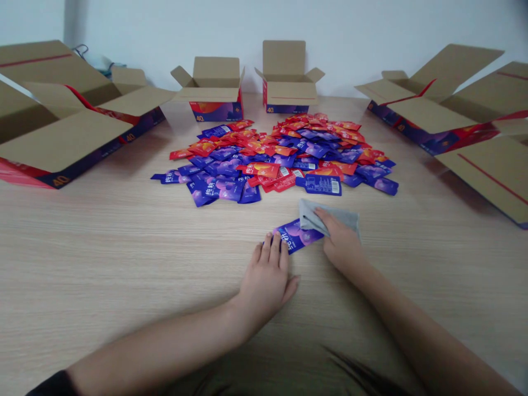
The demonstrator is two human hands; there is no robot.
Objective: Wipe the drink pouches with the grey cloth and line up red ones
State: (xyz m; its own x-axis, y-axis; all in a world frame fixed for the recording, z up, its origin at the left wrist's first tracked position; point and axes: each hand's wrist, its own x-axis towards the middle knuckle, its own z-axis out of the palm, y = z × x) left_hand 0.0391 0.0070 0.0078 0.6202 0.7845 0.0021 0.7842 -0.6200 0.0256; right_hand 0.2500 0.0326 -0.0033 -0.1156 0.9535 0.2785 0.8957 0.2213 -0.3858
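The left hand, flat and unclenched, has fingertips on the left end of the purple packet. Over the packet's right end, the right hand grips a grey cloth. Beyond the packet lie piled sachets, then open cartons.

soft, even light here; counter darker between the forearms; slight blur, side boxes look stretched.

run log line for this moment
left hand: on purple sachet; right hand: holds cloth over sachet end; pile: beyond hands; boxes: open
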